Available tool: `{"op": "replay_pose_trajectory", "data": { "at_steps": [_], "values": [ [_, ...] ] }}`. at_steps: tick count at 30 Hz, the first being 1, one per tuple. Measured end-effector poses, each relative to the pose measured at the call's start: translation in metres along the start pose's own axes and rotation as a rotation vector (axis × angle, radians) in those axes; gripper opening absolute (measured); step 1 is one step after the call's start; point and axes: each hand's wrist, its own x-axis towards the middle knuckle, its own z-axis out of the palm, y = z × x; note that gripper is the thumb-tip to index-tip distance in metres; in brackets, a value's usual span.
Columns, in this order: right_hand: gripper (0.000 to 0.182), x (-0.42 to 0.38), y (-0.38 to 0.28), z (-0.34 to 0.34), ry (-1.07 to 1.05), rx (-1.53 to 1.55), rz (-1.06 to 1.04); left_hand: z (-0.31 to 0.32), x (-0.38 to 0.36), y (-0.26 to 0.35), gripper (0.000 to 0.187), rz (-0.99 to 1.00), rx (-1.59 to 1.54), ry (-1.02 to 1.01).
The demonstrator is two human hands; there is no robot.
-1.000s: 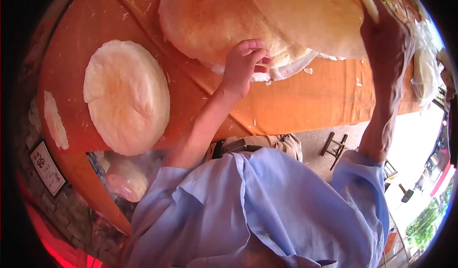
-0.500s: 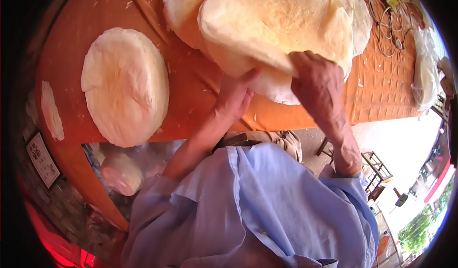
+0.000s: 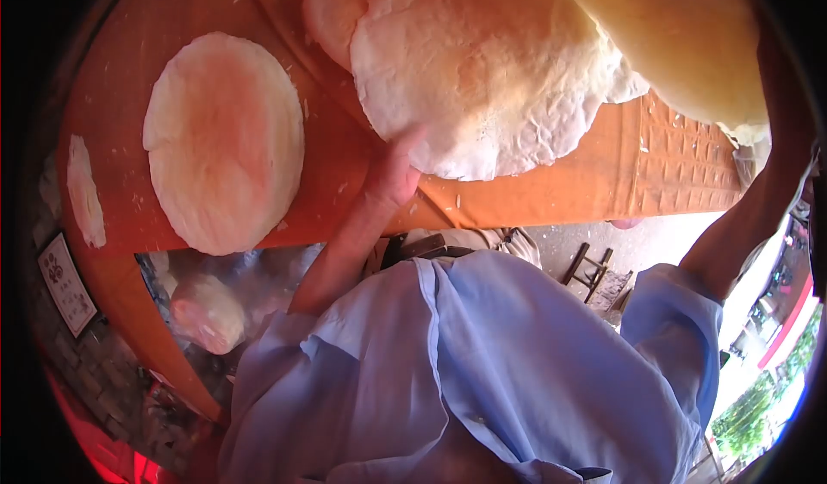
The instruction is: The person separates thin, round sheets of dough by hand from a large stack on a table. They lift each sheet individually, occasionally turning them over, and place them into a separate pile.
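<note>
A large pale, floury sheet (image 3: 689,44) is raised and folded over at the upper right. My right hand (image 3: 773,49) is at its right edge in dark shadow, the sheet hanging from it; the fingers are hard to make out. Another thick pale round (image 3: 491,79) with a ragged rim lies on the orange cloth (image 3: 517,204), overlapping a further one (image 3: 332,6) behind it. At its lower left edge rests my left hand (image 3: 398,172), slightly blurred, thumb and fingers apart.
An oval pale round (image 3: 226,143) lies at the left, with a narrow strip (image 3: 84,191) beyond it. Below the table are a plastic-wrapped bundle (image 3: 207,312) and a small stool (image 3: 590,268). A framed sign (image 3: 67,284) stands lower left.
My right hand has moved right and up with the top sheet, uncovering the round beneath. My left hand has shifted left along the stack's edge.
</note>
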Motion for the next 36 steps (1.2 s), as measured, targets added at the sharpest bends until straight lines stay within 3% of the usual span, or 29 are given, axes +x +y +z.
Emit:
{"op": "replay_pose_trajectory", "data": {
  "at_steps": [1, 3, 5, 6, 7, 9, 13, 16, 18, 21, 24, 26, 28, 30, 32, 33, 36],
  "values": [
    [0.028, -0.010, -0.024, -0.012, 0.038, 0.054, -0.040, -0.030, 0.008, -0.022, 0.037, 0.119, 0.196, -0.068],
    [0.032, -0.033, -0.084, -0.027, 0.032, 0.270, -0.149, -0.029, 0.001, -0.019, 0.037, 0.132, 0.176, -0.090],
    [0.028, -0.062, -0.161, -0.026, -0.221, 0.413, -0.147, 0.027, -0.028, 0.023, 0.039, -0.064, -0.261, 0.008],
    [0.031, -0.083, -0.188, -0.009, -0.302, 0.526, -0.125, 0.025, -0.032, 0.022, 0.040, -0.075, -0.265, -0.018],
    [0.011, -0.106, -0.212, 0.019, -0.344, 0.654, -0.178, 0.023, -0.035, 0.021, 0.041, -0.087, -0.267, -0.048],
    [0.003, -0.146, -0.248, 0.056, -0.582, 0.704, -0.228, 0.012, -0.040, 0.015, 0.051, -0.082, -0.192, -0.195],
    [0.001, -0.159, -0.256, 0.049, -0.454, 0.681, -0.270, 0.028, -0.056, 0.028, 0.059, -0.080, -0.377, -0.124],
    [0.007, -0.171, -0.260, 0.043, -0.508, 0.619, -0.319, 0.030, -0.053, 0.031, 0.054, -0.081, -0.355, -0.134],
    [0.011, -0.182, -0.266, 0.045, -0.498, 0.638, -0.315, 0.032, -0.050, 0.033, 0.050, -0.139, -0.179, -0.012],
    [0.026, -0.186, -0.247, 0.018, -0.374, 0.945, -0.278, 0.032, -0.047, 0.028, 0.042, -0.160, -0.103, 0.156],
    [0.053, -0.240, -0.216, 0.010, -0.452, 1.025, -0.129, 0.044, -0.044, 0.032, 0.038, -0.010, -0.149, 0.154],
    [0.068, -0.310, -0.190, 0.055, -0.960, 1.692, 0.515, 0.059, -0.049, 0.045, 0.038, 0.032, -0.201, 0.095],
    [0.079, -0.320, -0.189, 0.060, -1.105, 2.155, 1.057, 0.070, -0.057, 0.067, 0.038, -0.018, -0.255, 0.028],
    [0.083, -0.277, -0.202, 0.051, -0.845, 2.416, 1.357, 0.046, -0.057, 0.061, 0.039, 0.101, 0.023, -0.027],
    [0.085, -0.251, -0.200, 0.060, -0.516, 2.530, 1.578, 0.057, -0.076, 0.084, 0.035, -0.015, -0.228, 0.020],
    [0.087, -0.245, -0.197, 0.069, -0.337, 2.544, 1.665, 0.042, -0.077, 0.079, 0.038, 0.001, -0.178, 0.019],
    [0.078, -0.236, -0.185, 0.091, -0.315, 2.332, 1.414, -0.007, -0.066, 0.043, 0.049, 0.068, 0.121, -0.074]
  ]
}}
